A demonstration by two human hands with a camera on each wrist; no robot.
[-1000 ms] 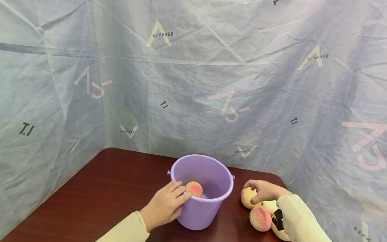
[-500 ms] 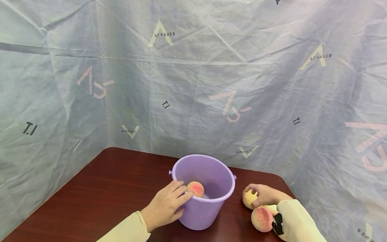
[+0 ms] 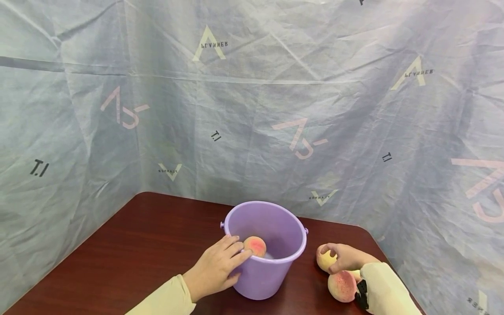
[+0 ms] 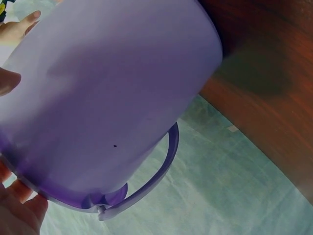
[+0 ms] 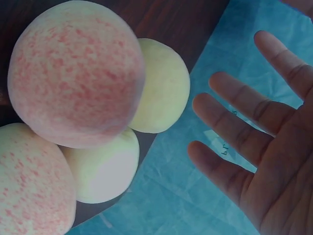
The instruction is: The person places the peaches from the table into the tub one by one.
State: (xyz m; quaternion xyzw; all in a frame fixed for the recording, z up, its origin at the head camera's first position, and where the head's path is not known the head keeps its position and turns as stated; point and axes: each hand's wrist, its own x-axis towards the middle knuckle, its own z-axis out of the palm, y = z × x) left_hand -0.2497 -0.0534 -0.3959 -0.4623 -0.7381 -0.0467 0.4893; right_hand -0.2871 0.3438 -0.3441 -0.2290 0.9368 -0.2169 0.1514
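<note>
A purple bucket (image 3: 261,280) stands on the table with a peach (image 3: 255,246) inside it. My left hand (image 3: 216,269) grips its near-left rim, fingers over the edge and thumb along the outer wall. Right of the bucket, my right hand (image 3: 347,259) hovers at a yellow peach (image 3: 326,261), fingers arched over its top. The right wrist view shows those fingers spread, with a gap to the nearest pale peach (image 5: 166,88). Closer to me lies a pink-speckled peach (image 3: 341,286). Another peach (image 3: 356,274) is mostly hidden under the wrist.
The dark red-brown table (image 3: 157,245) has its right edge just beyond the peaches. A grey printed cloth (image 3: 236,109) hangs behind and to both sides. The bucket's handle (image 4: 166,161) hangs down on its outer side in the left wrist view.
My right hand has come down slightly over the yellow peach. The left hand keeps its grip on the bucket. The whole head view has shifted a little.
</note>
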